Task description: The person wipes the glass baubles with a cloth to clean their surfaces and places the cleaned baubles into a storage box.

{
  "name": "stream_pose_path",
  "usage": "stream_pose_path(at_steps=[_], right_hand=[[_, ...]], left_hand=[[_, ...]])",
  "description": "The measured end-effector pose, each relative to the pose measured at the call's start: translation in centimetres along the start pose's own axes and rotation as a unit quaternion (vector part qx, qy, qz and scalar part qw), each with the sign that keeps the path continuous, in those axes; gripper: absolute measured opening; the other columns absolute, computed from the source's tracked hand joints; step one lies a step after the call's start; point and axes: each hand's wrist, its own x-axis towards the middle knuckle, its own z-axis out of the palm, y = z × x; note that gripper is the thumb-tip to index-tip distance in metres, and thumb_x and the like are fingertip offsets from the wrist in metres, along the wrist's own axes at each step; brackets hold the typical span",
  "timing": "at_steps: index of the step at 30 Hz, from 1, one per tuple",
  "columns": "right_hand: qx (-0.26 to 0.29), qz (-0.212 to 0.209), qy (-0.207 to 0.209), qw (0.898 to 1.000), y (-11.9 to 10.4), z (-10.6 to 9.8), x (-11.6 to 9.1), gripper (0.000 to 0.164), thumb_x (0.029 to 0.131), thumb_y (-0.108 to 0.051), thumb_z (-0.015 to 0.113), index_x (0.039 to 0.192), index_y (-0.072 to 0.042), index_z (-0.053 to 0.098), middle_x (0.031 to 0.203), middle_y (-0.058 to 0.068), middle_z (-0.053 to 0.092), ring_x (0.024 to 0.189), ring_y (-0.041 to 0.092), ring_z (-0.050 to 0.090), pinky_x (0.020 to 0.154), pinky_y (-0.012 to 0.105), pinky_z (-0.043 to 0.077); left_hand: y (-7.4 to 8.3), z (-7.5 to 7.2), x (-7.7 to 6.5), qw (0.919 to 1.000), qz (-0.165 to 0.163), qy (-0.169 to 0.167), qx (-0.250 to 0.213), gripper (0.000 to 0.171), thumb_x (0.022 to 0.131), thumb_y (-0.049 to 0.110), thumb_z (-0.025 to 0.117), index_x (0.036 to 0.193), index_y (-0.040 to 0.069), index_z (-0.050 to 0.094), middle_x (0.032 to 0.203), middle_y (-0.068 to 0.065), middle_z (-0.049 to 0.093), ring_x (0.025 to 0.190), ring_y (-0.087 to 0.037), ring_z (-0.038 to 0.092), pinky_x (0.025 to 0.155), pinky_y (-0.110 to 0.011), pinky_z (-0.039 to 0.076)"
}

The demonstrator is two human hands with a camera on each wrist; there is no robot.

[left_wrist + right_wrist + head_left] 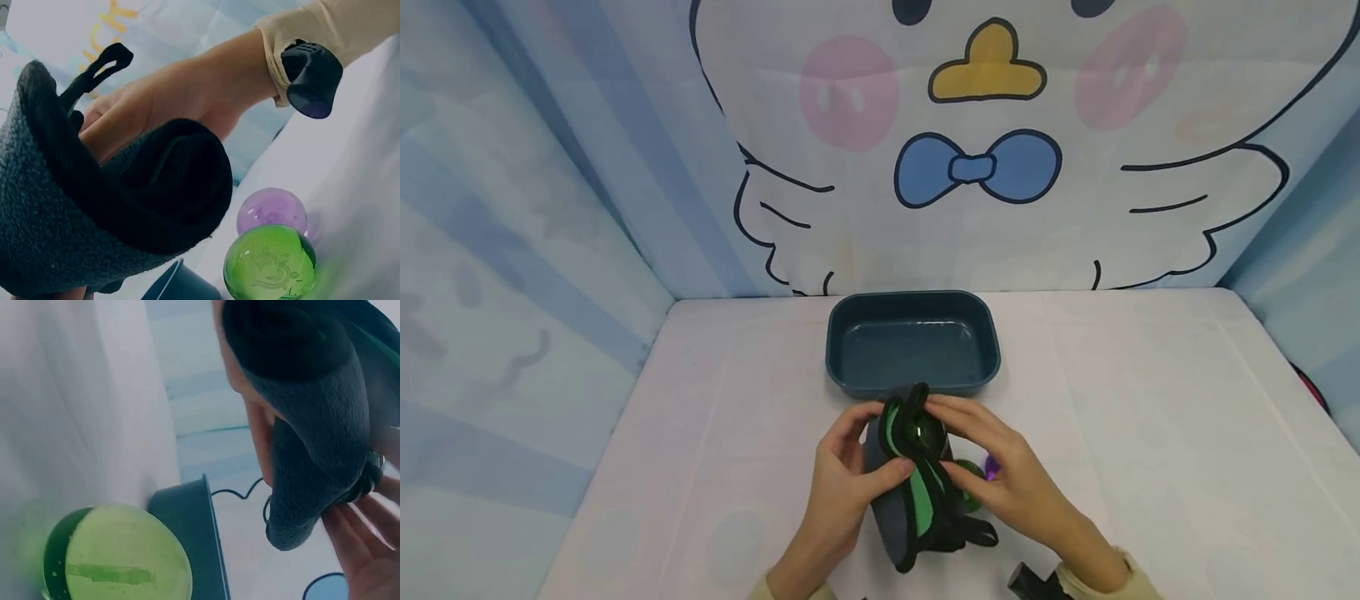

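A thick dark-grey cloth (887,508) with black edging, a green inner side and a small loop is held folded between both hands. My left hand (850,475) grips its left side, thumb over the black edge. On the opposite side, my right hand (1000,467) pinches the edging between thumb and fingers. Within the fold shows a shiny, dark greenish round thing (927,433), partly covered by cloth. A clear green ball (270,262) and a purple ball (272,211) sit on the table beside the cloth; in the head view the right hand partly hides them.
Just beyond the hands stands a dark blue rectangular basin (913,342), against the back of the white-covered table (1150,400). A printed curtain (970,242) rises behind it. Black wrist gear (1037,582) shows at the right sleeve.
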Motion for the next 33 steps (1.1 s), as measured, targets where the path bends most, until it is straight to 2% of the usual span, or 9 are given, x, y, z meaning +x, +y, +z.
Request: stream_pose_path(at_steps=[4,9,11,14,16,21,22,28,33], right_hand=[[0.005,-0.044,0.024,0.999,0.07,0.55,-0.05,0.066,0.079,0.005,0.079,0.139,-0.005,0.054,0.141,0.011,0.053,0.133,0.017,0.049,0.108,0.020,0.042],[-0.016,-0.081,0.042,0.996,-0.07,0.75,0.10,0.045,0.095,-0.017,0.067,0.137,-0.003,0.056,0.137,0.012,0.056,0.131,0.018,0.052,0.107,0.020,0.043],[-0.020,-0.076,0.036,0.996,-0.22,0.54,0.13,0.044,0.096,-0.016,0.065,0.137,-0.003,0.055,0.137,0.012,0.057,0.131,0.017,0.051,0.107,0.019,0.043],[-0.025,-0.055,0.021,0.998,-0.47,0.19,0.09,0.052,0.090,-0.002,0.070,0.139,-0.004,0.054,0.138,0.011,0.058,0.131,0.014,0.051,0.107,0.018,0.042],[-0.026,-0.028,0.013,0.999,-0.61,0.01,0.02,0.058,0.086,0.003,0.072,0.140,-0.005,0.054,0.137,0.010,0.059,0.126,0.011,0.054,0.098,0.013,0.046],[-0.022,0.036,0.006,0.999,-0.74,0.03,-0.10,0.054,0.089,-0.001,0.070,0.140,-0.009,0.055,0.137,0.008,0.061,0.124,0.008,0.056,0.090,0.011,0.049],[-0.027,0.040,0.004,0.999,-0.75,0.10,-0.11,0.055,0.090,-0.001,0.069,0.142,-0.010,0.054,0.138,0.007,0.060,0.128,0.010,0.054,0.096,0.014,0.048],[-0.054,-0.002,-0.016,0.998,-0.71,0.43,-0.13,0.075,0.086,0.008,0.069,0.152,-0.010,0.039,0.154,0.009,0.042,0.142,0.013,0.039,0.109,0.016,0.039],[-0.041,-0.018,-0.022,0.999,-0.79,0.36,-0.23,0.079,0.082,0.011,0.072,0.151,-0.009,0.040,0.154,0.007,0.043,0.141,0.012,0.040,0.108,0.017,0.040]], left_hand=[[0.01,0.04,0.02,1.0000,0.002,0.004,0.002,0.056,0.076,0.002,0.083,0.126,0.004,0.056,0.133,-0.010,0.050,0.121,-0.023,0.050,0.094,-0.028,0.055],[0.01,0.00,-0.02,1.0000,0.002,0.003,0.001,0.057,0.075,0.002,0.084,0.125,0.004,0.056,0.131,-0.009,0.051,0.121,-0.021,0.051,0.094,-0.027,0.055],[0.04,-0.05,-0.02,1.0000,0.000,0.002,0.001,0.056,0.075,0.002,0.084,0.125,0.004,0.057,0.131,-0.009,0.051,0.119,-0.021,0.052,0.094,-0.027,0.055],[0.09,-0.11,-0.03,1.0000,-0.001,0.000,0.006,0.056,0.075,0.002,0.084,0.125,0.004,0.057,0.130,-0.009,0.052,0.118,-0.022,0.052,0.094,-0.028,0.055],[0.12,-0.13,-0.04,0.9999,0.001,-0.005,0.010,0.056,0.075,0.001,0.083,0.125,0.004,0.057,0.129,-0.009,0.053,0.119,-0.023,0.052,0.095,-0.028,0.055],[0.17,-0.11,-0.07,0.9997,0.002,-0.012,0.019,0.057,0.075,-0.001,0.082,0.126,0.002,0.057,0.130,-0.009,0.053,0.123,-0.023,0.050,0.098,-0.028,0.053],[0.20,-0.11,-0.05,0.9998,-0.001,-0.010,0.019,0.057,0.076,-0.001,0.082,0.127,0.003,0.056,0.131,-0.009,0.052,0.122,-0.024,0.051,0.097,-0.029,0.053],[0.42,-0.13,0.13,0.9998,-0.021,0.006,0.003,0.056,0.077,0.000,0.082,0.127,0.005,0.056,0.136,-0.011,0.048,0.122,-0.024,0.052,0.095,-0.030,0.055],[0.43,-0.08,0.09,0.9996,-0.028,0.010,0.000,0.056,0.076,0.001,0.083,0.125,0.005,0.057,0.136,-0.011,0.048,0.120,-0.024,0.053,0.095,-0.030,0.055]])
